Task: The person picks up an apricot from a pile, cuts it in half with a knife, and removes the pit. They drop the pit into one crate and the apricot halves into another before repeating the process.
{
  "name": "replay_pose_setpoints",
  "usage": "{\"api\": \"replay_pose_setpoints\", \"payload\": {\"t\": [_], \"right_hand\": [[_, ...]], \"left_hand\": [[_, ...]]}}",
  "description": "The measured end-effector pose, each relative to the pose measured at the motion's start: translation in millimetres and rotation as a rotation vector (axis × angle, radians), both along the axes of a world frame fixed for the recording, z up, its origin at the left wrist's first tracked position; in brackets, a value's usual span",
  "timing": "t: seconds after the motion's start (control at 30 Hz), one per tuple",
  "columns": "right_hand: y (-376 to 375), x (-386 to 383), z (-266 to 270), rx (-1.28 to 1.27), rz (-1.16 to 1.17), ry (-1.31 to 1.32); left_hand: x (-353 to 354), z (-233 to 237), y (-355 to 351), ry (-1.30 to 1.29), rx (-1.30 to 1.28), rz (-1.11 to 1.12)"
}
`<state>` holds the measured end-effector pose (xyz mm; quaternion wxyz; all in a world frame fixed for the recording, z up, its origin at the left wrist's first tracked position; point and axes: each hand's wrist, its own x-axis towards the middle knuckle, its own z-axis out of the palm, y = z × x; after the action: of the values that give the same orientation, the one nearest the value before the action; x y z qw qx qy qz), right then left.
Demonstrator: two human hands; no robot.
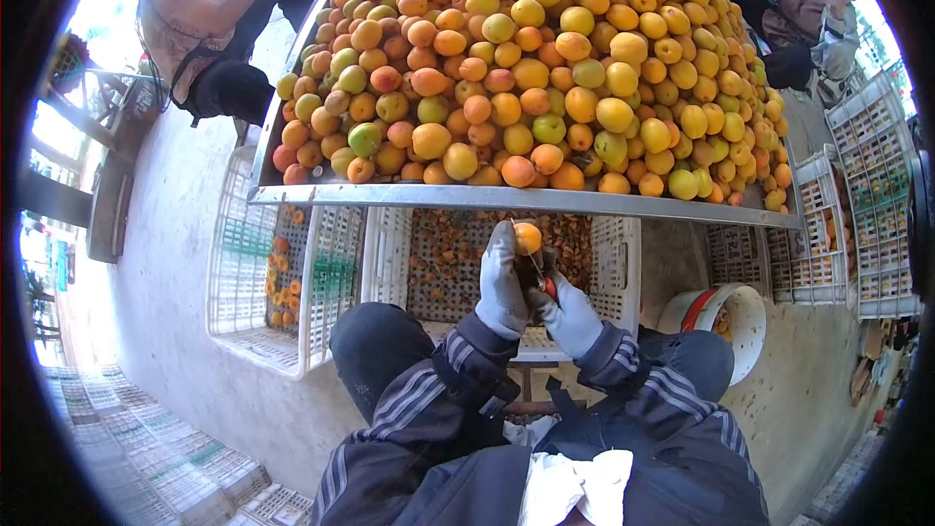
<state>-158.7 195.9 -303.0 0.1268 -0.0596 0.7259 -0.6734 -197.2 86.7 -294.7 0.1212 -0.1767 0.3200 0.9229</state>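
Gloved left hand, grip closed on an apricot — right hand, grip closed on a red-handled knife — below a fruit-heaped desk.

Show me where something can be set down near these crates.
Free: the bare concrete floor left of the left crate, and the floor right of the bucket. Crowded: the tray is heaped to its rim, and the middle crate under the left hand holds cut fruit.
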Motion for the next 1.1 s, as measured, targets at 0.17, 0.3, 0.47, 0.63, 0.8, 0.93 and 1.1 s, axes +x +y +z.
{"api": "replay_pose_setpoints", "payload": {"t": [0.17, 0.3, 0.47, 0.63, 0.8, 0.93, 1.1], "right_hand": [[5, 2, -16, 0.197, 0.031, -0.037], [4, -1, -10, 0.127, 0.0, -0.023], [5, 0, -20, 0.253, 0.044, -0.097], [2, 3, -15, 0.151, 0.006, -0.006], [10, 2, -15, 0.308, 0.041, -0.067], [8, -2, 8, 0.084, -0.007, -0.178], [10, 0, 19, 0.01, 0.002, -0.366]], "left_hand": [[1, -14, -2, -0.121, 0.06, -0.039], [3, -16, 7, 0.116, -0.181, 0.078], [0, -8, 0, 0.042, -0.185, 0.09], [1, -18, -8, -0.074, 0.107, -0.047], [0, -27, -7, 0.108, -0.148, -0.052], [-3, -9, -1, 0.283, -0.376, -0.055], [-7, -15, -7, 0.197, -0.169, -0.15]]}}
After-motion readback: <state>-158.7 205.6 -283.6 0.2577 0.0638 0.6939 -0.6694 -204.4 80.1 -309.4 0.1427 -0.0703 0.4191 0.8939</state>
